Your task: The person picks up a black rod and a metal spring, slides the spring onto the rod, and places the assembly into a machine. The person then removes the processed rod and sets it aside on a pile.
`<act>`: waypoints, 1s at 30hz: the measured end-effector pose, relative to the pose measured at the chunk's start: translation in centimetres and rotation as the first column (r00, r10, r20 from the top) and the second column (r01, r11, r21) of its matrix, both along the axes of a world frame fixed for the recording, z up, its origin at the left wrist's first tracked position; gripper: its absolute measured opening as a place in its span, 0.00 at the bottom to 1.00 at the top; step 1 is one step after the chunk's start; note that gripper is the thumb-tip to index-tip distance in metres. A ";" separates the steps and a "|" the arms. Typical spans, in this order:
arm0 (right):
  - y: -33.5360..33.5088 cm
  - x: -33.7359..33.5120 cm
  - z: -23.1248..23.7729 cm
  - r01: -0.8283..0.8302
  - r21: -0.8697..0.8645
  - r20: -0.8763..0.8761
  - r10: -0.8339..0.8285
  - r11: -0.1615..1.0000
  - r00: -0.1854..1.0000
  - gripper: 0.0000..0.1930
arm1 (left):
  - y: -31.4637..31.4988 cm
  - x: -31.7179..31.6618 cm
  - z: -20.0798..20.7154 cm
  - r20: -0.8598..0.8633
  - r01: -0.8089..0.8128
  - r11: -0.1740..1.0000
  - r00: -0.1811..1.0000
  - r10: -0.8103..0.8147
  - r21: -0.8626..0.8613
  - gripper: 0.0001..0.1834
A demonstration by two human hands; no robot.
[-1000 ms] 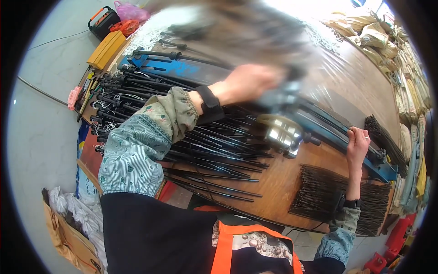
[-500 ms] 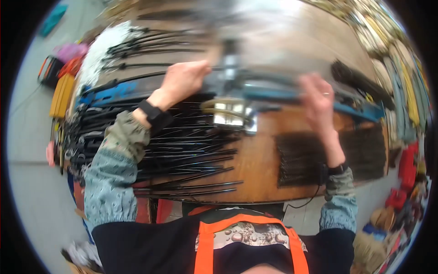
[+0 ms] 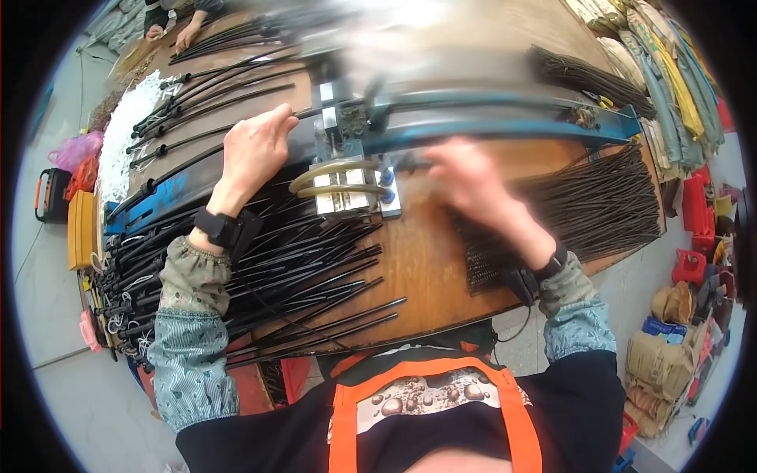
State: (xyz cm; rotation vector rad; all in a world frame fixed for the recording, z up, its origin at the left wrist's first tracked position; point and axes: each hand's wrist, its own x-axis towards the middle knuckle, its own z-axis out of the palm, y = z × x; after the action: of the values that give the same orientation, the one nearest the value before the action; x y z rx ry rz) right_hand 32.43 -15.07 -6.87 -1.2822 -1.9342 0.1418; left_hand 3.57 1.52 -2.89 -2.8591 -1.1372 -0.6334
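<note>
My left hand (image 3: 256, 150) is closed at the left side of a metal clamping device (image 3: 343, 193). Its fingers appear wrapped round a black rod (image 3: 185, 164), which slants down to the left along the blue rail and has a thicker black fitting. The device has curved yellowish hoses (image 3: 339, 189) and blue connectors (image 3: 387, 185) on its block. My right hand (image 3: 469, 177) is over the wooden table to the right of the device, just below the long blue rail (image 3: 505, 126). Motion smears its fingers, so anything in them is hidden.
Many black rods (image 3: 315, 252) lie heaped on the table's left half. A bundle of thin dark rods (image 3: 583, 205) lies at right, another (image 3: 587, 79) beyond the rail. White strands (image 3: 126, 150) hang at the left edge. Another person's hands (image 3: 188, 33) work at the far left.
The view has shifted, and the device and rods appear farther left. My right hand has moved from over the blue rail, nearer the device. My left hand stays closed beside the device.
</note>
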 end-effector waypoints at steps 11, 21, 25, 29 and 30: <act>-9.9 5.8 0.4 -0.157 -0.524 0.328 0.369 0.837 0.870 0.44 | 4.5 -2.1 -1.0 -0.047 0.187 0.838 0.981 -0.190 0.512 0.06; -10.3 0.8 -1.8 0.039 -0.193 0.521 0.069 0.980 0.851 0.41 | -5.0 -5.3 -0.1 -0.231 0.108 0.868 0.973 0.007 0.485 0.09; -9.4 0.4 -2.2 -0.110 -0.017 0.362 0.109 0.994 0.926 0.27 | -15.2 -6.7 -0.6 -0.284 0.110 0.994 0.954 -0.100 0.022 0.08; -8.9 0.0 -1.9 -0.109 0.033 0.173 0.102 0.993 0.980 0.18 | -18.2 -6.7 -2.0 -0.276 0.022 1.000 0.961 -0.018 0.014 0.09; -9.1 -0.1 -1.3 -0.084 0.024 0.148 0.079 0.996 0.986 0.17 | -18.1 -6.6 -2.6 -0.242 0.005 1.000 0.970 0.002 0.028 0.08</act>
State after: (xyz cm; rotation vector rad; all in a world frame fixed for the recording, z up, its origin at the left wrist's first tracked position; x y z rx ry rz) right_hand 32.28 -24.18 -8.19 -1.2235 -2.1075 0.0604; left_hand -3.03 -16.54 -5.48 -2.8148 -1.0786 -0.2851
